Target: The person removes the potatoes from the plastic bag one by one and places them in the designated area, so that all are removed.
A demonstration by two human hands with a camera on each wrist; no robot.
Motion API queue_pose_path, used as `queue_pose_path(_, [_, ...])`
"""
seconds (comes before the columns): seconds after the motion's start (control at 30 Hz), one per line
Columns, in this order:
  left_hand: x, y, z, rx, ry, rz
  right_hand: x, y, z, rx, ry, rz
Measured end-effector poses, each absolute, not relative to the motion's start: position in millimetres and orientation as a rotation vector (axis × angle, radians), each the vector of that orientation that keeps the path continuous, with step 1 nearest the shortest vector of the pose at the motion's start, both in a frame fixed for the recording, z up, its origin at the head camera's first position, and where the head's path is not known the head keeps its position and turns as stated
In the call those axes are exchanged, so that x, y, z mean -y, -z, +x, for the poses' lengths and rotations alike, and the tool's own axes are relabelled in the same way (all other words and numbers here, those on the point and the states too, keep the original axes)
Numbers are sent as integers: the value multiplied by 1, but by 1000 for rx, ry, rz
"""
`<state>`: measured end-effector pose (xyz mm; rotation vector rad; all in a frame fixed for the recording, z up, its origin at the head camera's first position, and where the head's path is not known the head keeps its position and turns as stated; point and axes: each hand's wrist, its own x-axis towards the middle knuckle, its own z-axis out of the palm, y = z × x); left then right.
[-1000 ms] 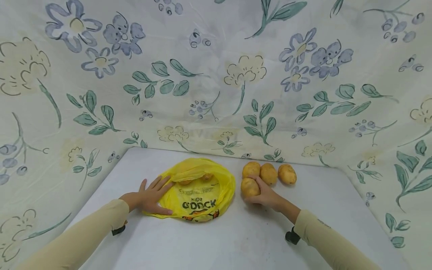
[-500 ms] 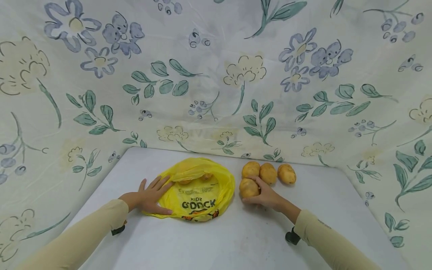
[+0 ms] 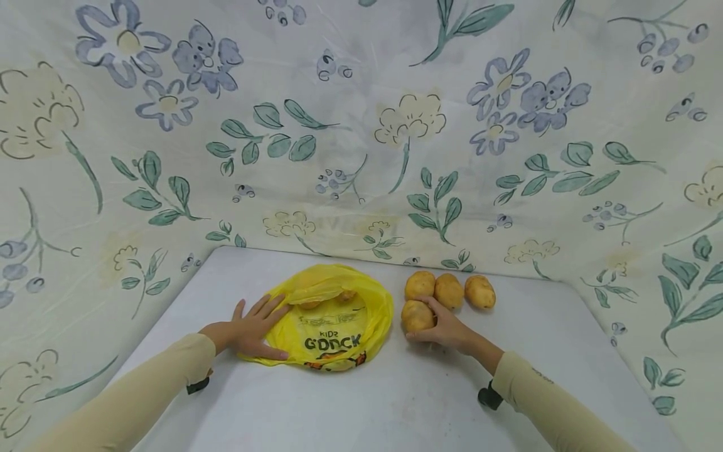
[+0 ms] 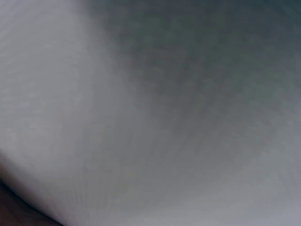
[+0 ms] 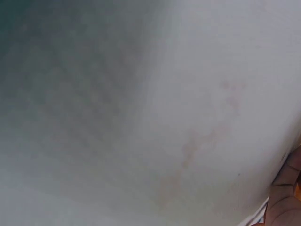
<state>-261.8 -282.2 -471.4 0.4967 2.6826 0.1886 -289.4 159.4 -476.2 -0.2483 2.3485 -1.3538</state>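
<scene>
My right hand (image 3: pixel 449 328) grips a potato (image 3: pixel 418 316), thumb at its near side and fingers over its right side. Behind it, close by, sit a potato (image 3: pixel 420 285) and another potato (image 3: pixel 449 291), with a third potato (image 3: pixel 480 292) a little to the right. My left hand (image 3: pixel 251 329) lies spread with straight fingers on the left side of a yellow plastic bag (image 3: pixel 378 326). The bag's mouth gapes, and potatoes (image 3: pixel 346 295) show partly inside it. In the right wrist view only part of the right hand (image 5: pixel 286 197) shows at the lower right corner.
Everything lies on a white table (image 3: pixel 361 408) with faint reddish stains near the right hand. A floral cloth (image 3: pixel 361 138) hangs behind the table and along both sides. The left wrist view is mostly a blurred pale surface.
The right hand and its potato have shifted very slightly to the left. The left hand and the yellow bag have stayed in place.
</scene>
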Motion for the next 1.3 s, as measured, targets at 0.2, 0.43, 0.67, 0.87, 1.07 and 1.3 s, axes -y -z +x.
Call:
queue_pose_path(0.2, [285, 477, -266, -2695, -196, 501, -159, 472, -289, -2363, 1320, -243])
queue_pose_path(0.43, [283, 473, -263, -2680, -189, 512, -158, 473, -289, -2390, 1271, -234])
queue_pose_path(0.67, [288, 478, -267, -2678, -194, 540, -159, 472, -288, -2409, 1232, -244])
queue_pose_path(0.87, [288, 475, -268, -2679, -185, 525, -160, 474, -290, -2418, 1228, -303])
queue_pose_path(1.07, [285, 470, -264, -2666, -206, 512, -160, 476, -291, -2423, 1215, -323])
queue_pose_path(1.3, [287, 477, -265, -2683, -191, 512, -161, 473, -289, -2430, 1180, -350])
